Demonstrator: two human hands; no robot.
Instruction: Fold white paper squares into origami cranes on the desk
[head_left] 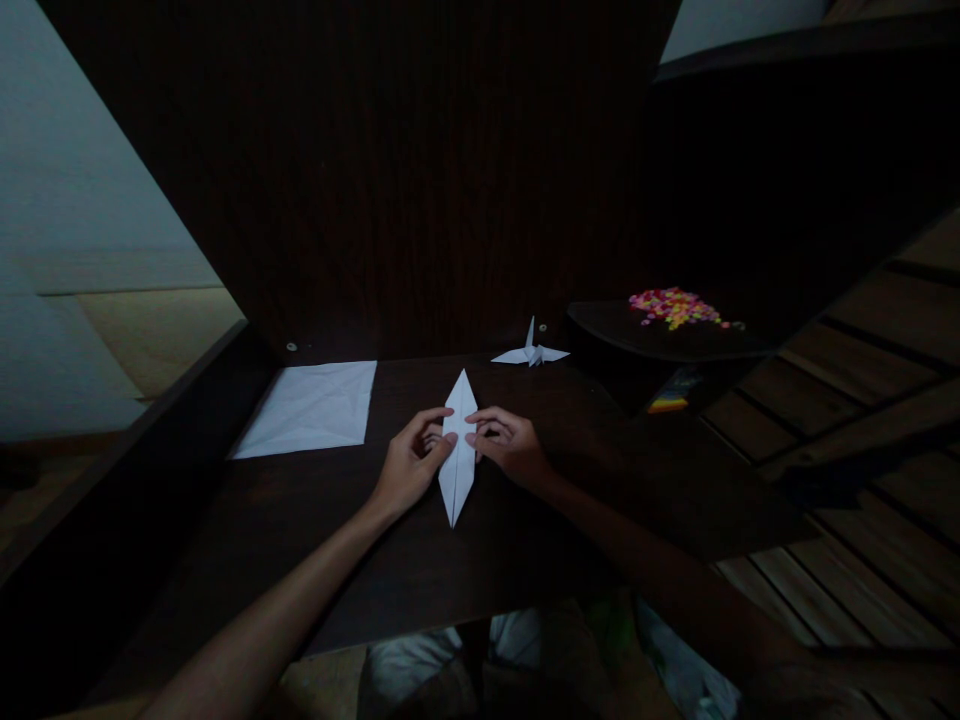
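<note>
A white folded paper (459, 470), long and diamond-shaped with a crease down its middle, lies between my hands on the dark desk. My left hand (415, 450) grips its left edge, thumb on top near the centre and index finger higher up. On the opposite edge, my right hand (508, 443) holds it the same way with thumb and index finger. The other fingers of both hands curl beneath and are partly hidden. Behind the right hand stands a finished white origami crane (531, 354) with its wings spread.
A creased white paper sheet (311, 408) lies at the left of the desk (315, 540). Colourful small pieces (679, 307) are heaped on a rounded shelf (607, 325) at right. A dark side board (112, 480) edges the left, and a tall panel rises behind.
</note>
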